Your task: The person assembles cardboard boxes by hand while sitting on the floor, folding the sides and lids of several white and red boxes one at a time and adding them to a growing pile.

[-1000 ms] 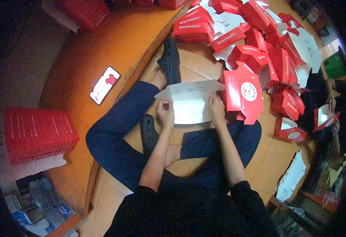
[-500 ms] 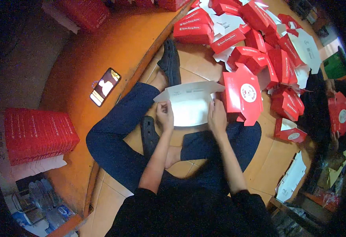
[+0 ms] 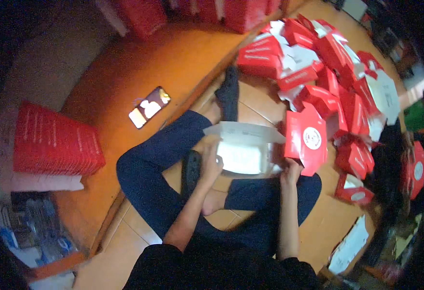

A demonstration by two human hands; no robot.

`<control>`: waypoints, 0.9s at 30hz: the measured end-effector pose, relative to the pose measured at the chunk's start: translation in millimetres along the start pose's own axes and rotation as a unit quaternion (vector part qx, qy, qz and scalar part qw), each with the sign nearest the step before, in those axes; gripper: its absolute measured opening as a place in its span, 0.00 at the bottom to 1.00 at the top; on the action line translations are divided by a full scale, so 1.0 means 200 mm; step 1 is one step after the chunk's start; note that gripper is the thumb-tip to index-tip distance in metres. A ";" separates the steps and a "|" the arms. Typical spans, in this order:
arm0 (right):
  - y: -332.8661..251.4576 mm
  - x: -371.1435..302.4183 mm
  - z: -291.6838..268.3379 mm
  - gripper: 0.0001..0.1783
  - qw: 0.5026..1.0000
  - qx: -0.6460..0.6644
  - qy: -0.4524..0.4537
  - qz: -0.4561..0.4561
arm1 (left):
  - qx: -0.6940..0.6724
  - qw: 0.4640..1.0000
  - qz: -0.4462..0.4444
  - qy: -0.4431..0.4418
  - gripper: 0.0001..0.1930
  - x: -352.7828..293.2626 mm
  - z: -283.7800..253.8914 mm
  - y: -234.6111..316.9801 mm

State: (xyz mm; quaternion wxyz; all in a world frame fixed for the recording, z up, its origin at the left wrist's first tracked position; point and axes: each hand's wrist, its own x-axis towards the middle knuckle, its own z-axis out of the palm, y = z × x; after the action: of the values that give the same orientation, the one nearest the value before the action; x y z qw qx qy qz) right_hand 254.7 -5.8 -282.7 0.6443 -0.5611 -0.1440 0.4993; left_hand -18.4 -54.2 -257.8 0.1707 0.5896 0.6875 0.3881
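A takeaway food carton [image 3: 241,155], white inside, sits partly folded up over my crossed legs, its pale back flap raised. My left hand [image 3: 212,163] closes on its left wall. At its right end my right hand [image 3: 292,172] has curled fingers on the carton's right end flap, blurred by motion. Touching that side is a red panel [image 3: 299,135] with a round white label; whether it belongs to the same carton or to another I cannot tell.
Many red cartons [image 3: 337,58] lie heaped on the tiled floor, far right. A phone [image 3: 149,107] lies on the orange platform [image 3: 110,92], beside a stack of flat red cartons [image 3: 57,140]. At the far right another person's hand holds a red carton [image 3: 417,169].
The whole view has shifted, and the picture is blurrier. The carton's walls now stand higher. My right hand has moved right, away from the carton's middle; my left hand stays on the left wall.
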 end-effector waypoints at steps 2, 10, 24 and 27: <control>-0.04 -0.11 0.12 0.29 0.994 -0.039 0.060 -0.077 | -0.005 0.998 -0.028 -0.058 0.24 -0.02 -0.05 0.04; -0.16 -0.17 0.28 0.34 0.828 -0.388 0.078 -0.397 | -0.010 0.999 -0.028 -0.026 0.23 -0.09 0.04 -0.06; -0.91 -0.27 0.19 0.20 0.844 -0.347 -0.136 -0.387 | -0.132 0.991 -0.001 0.018 0.27 -0.09 0.16 -0.07; -0.77 -0.59 0.39 0.17 0.849 -0.384 -0.284 -0.224 | -0.157 0.987 0.000 0.014 0.27 -0.09 0.19 -0.07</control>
State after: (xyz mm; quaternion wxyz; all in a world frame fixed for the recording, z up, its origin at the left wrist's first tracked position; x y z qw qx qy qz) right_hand 216.6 -35.6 -79.1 0.4028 -0.5502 -0.6230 0.3834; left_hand 3.2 -58.4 -296.3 0.2515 0.5500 0.6204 0.4994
